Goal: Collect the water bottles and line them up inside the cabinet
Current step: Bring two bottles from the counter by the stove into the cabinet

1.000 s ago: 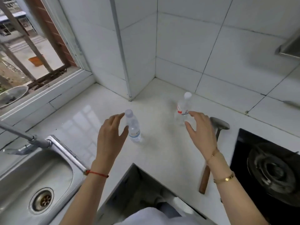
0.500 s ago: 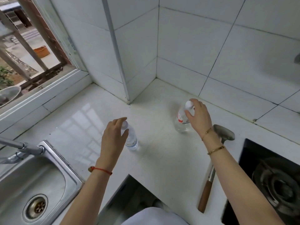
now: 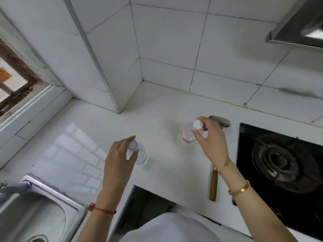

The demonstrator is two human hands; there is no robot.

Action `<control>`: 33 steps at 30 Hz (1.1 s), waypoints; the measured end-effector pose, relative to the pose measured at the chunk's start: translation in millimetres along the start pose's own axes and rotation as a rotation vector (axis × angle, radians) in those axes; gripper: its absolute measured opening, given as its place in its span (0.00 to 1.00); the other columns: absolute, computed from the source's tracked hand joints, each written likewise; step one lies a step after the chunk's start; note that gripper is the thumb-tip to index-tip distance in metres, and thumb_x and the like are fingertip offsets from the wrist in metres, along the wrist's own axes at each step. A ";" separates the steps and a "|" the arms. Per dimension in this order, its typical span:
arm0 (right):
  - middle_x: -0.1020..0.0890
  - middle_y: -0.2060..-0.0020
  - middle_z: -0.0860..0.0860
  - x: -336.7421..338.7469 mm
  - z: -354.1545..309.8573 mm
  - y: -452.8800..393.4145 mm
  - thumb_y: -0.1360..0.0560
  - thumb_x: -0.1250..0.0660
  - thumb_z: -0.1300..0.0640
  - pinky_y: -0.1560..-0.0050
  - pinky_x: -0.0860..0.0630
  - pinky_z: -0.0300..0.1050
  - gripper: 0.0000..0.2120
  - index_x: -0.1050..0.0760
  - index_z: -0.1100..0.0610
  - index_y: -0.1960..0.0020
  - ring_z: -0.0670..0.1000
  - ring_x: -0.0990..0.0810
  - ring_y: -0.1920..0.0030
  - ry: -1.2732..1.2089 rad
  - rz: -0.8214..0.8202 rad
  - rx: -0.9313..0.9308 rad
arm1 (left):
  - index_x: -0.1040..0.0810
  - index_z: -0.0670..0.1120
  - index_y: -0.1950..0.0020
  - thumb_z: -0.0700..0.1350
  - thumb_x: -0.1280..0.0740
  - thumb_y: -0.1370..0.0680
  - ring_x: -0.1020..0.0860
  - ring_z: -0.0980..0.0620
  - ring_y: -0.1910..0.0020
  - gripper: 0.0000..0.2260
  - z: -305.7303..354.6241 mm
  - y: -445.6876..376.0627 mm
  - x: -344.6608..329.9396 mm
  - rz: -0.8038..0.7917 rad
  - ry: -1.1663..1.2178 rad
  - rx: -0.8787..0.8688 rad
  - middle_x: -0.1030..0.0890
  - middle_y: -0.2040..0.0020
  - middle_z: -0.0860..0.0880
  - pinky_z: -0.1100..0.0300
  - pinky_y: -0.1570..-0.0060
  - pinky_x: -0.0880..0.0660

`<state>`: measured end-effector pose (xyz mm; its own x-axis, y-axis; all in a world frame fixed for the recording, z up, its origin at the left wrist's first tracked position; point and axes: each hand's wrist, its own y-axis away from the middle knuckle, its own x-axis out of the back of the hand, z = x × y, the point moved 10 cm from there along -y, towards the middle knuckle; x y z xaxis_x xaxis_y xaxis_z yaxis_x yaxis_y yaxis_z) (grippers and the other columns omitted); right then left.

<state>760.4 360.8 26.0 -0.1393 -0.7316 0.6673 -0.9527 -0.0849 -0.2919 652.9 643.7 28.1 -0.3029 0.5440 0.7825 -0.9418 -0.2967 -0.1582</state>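
Two small clear water bottles stand on the white countertop (image 3: 166,168). The blue-labelled bottle (image 3: 140,157) is near the middle, and my left hand (image 3: 118,158) pinches it at its white cap and neck. The red-labelled bottle (image 3: 187,133) is further right and back, with my right hand (image 3: 209,137) gripping it around the white cap. Both bottles are upright; whether they are lifted off the counter I cannot tell. A dark opening (image 3: 150,203) shows below the counter's front edge, its inside mostly hidden.
A hammer-like tool with a wooden handle (image 3: 213,186) lies beside my right wrist. A black gas hob (image 3: 283,163) is at the right, a steel sink (image 3: 35,217) with a tap at the lower left. Tiled walls form a corner behind; a window is at the left.
Both hands have gone from open and reaching to gripping the bottle tops. The left bottle's cap now shows between my fingers. The view has shifted to the right.
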 end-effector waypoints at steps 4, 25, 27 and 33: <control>0.24 0.51 0.45 36.8 -6.3 77.0 0.26 0.30 0.58 0.52 0.33 0.30 0.14 0.26 0.53 0.42 0.46 0.27 0.52 0.041 0.084 -0.101 | 0.21 0.50 0.36 0.41 0.26 0.26 0.21 0.51 0.48 0.20 21.3 27.9 -6.8 -0.089 0.070 -0.102 0.20 0.43 0.52 0.64 0.47 0.30; 0.22 0.51 0.43 199.8 -12.0 545.7 0.27 0.28 0.60 0.49 0.31 0.32 0.14 0.26 0.52 0.44 0.47 0.24 0.51 0.280 0.746 -0.814 | 0.20 0.47 0.40 0.44 0.29 0.23 0.25 0.59 0.48 0.12 213.5 314.3 -106.6 -0.852 0.256 -1.002 0.18 0.46 0.54 0.77 0.46 0.35; 0.22 0.51 0.42 213.7 -11.8 588.3 0.28 0.28 0.60 0.49 0.32 0.31 0.14 0.26 0.52 0.44 0.46 0.24 0.51 0.290 0.798 -0.857 | 0.20 0.47 0.38 0.45 0.29 0.23 0.24 0.57 0.46 0.14 229.8 355.1 -117.6 -0.915 0.254 -1.044 0.19 0.44 0.55 0.71 0.46 0.31; 0.22 0.51 0.42 268.6 -13.4 723.1 0.27 0.29 0.58 0.49 0.27 0.38 0.13 0.25 0.53 0.44 0.45 0.24 0.50 0.332 0.931 -0.962 | 0.20 0.47 0.37 0.42 0.26 0.26 0.22 0.55 0.44 0.17 281.5 489.5 -138.4 -1.035 0.308 -1.117 0.18 0.44 0.55 0.62 0.46 0.26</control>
<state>30.5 112.0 3.4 -0.7503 -0.0546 0.6588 -0.2644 0.9382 -0.2233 274.9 202.2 11.9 0.6398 0.3109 0.7028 -0.3356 0.9357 -0.1084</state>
